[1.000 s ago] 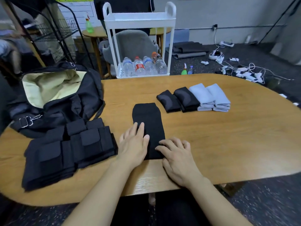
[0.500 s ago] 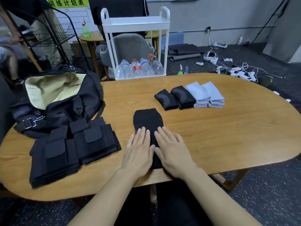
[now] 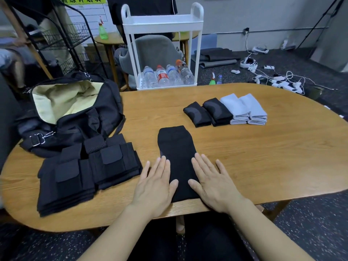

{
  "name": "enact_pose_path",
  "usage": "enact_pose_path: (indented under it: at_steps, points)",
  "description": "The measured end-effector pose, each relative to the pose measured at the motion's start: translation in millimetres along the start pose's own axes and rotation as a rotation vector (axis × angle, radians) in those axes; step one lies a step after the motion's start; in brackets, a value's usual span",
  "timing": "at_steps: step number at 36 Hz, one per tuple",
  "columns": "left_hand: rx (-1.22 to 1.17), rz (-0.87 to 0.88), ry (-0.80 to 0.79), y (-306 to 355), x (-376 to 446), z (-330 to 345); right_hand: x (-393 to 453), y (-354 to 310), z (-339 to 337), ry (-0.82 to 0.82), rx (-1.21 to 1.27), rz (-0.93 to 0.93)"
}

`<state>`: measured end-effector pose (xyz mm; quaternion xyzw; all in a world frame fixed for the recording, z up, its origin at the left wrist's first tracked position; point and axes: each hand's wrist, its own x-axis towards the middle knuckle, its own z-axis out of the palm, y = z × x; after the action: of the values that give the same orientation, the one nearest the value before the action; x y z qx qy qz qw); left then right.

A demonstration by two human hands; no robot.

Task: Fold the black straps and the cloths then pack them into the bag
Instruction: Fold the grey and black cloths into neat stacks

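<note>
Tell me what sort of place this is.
Probably a workroom or office used for recording or training, not a home. Signs: a chart with printed headings on the wall, white devices and tangled cables on the dark floor, and a white utility cart holding water bottles behind the wooden table.

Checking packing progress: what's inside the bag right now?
The open bag shows only pale yellow lining; no cloths or straps visible inside. Its bottom is hidden by the black front wall.
</note>
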<state>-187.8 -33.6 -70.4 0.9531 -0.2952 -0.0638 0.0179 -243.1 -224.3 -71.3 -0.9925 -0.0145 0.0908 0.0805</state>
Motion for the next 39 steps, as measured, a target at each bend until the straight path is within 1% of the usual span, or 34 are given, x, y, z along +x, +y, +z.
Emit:
enact_pose_path:
  at_steps: [4,9,13,17,19,21,23,25,28,30,35,39]
  points:
    - [-0.036,0.033,0.012,-1.2,0.9,-9.9,-4.6,1.8,-6.7,-0.014,0.058,-0.001]
    - [-0.154,0.012,0.077,-0.2,31.1,-23.1,19.8,3.2,-16.5,0.168,0.413,0.009]
    - [-0.183,-0.022,0.078,0.3,72.1,-29.7,62.9,0.5,-29.9,0.175,0.505,0.02]
    - [-0.124,-0.061,0.0,-2.2,98.8,-30.0,101.0,-0.4,-36.9,0.142,0.441,0.0]
    - [-0.106,-0.041,-0.069,-4.3,101.1,-27.5,113.0,1.6,-38.8,0.115,0.407,-0.013]
    - [-0.085,-0.009,-0.105,-6.9,97.1,-23.3,117.6,4.2,-39.0,0.08,0.374,-0.04]
    - [-0.05,0.011,-0.114,-9.6,91.1,-19.8,115.6,6.8,-37.4,0.023,0.321,-0.076]
    - [-0.022,0.017,-0.124,-12.5,87.2,-18.9,110.1,10.3,-34.5,-0.017,0.218,-0.102]
    - [0.021,0.006,-0.13,-16.9,87.1,-19.2,107.5,19.5,-29.0,0.008,0.061,-0.095]
    - [0.041,-0.018,-0.125,-18.2,87.9,-18.6,109.8,23.5,-25.7,0.023,-0.001,-0.089]
    - [0.058,-0.064,-0.091,-17.3,91.7,-13.4,117.5,27.5,-22.0,0.031,-0.011,-0.076]
    - [0.024,-0.097,-0.071,-19.6,94.1,-12.1,120.1,32.4,-21.3,0.041,0.003,-0.075]
